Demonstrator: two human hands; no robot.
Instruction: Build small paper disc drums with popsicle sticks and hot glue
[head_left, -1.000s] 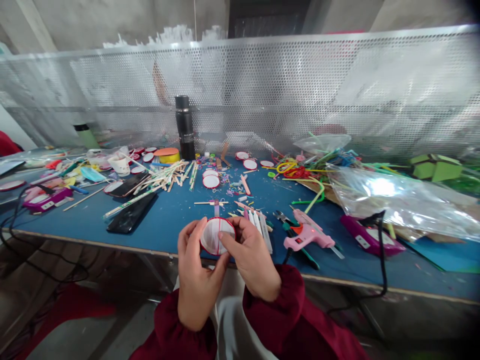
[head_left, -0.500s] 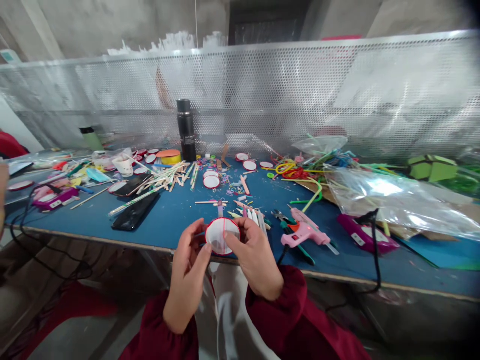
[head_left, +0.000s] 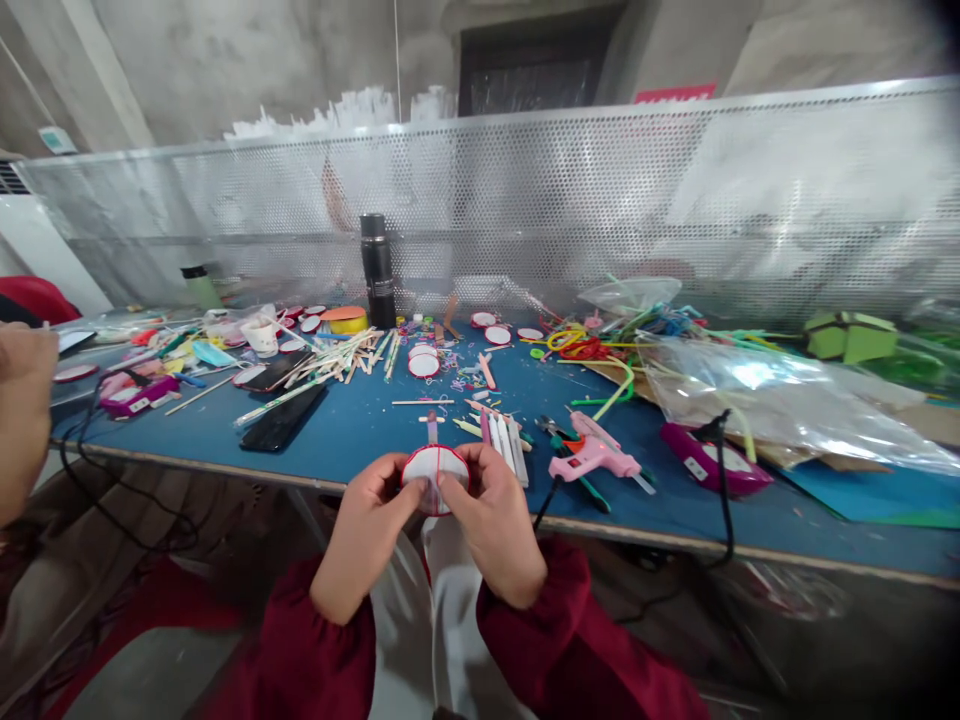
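Note:
A round white disc with a red rim and a red line down its middle (head_left: 436, 466) is held between both hands at the table's front edge. My left hand (head_left: 379, 515) grips its left side, thumb on the white face. On the right side, my right hand (head_left: 491, 510) holds it the same way, its thumb close to the red line. Fingers behind the disc are partly hidden. Just beyond lie several marker-like white sticks (head_left: 510, 445). A pink glue gun (head_left: 596, 450) rests to the right, over pliers (head_left: 559, 435).
Behind stand a black bottle (head_left: 377, 270) and a perforated metal screen (head_left: 525, 210). Similar discs (head_left: 424, 364), wooden sticks (head_left: 349, 352) and a black phone (head_left: 283, 420) lie on the blue table. Purple devices (head_left: 712, 458) with cables sit at both sides. Another person's hand (head_left: 26, 420) shows far left.
My left thumb has moved inward and up onto the disc's face, near the right thumb. The view has shifted slightly, and the other person's hand has come further into view at left.

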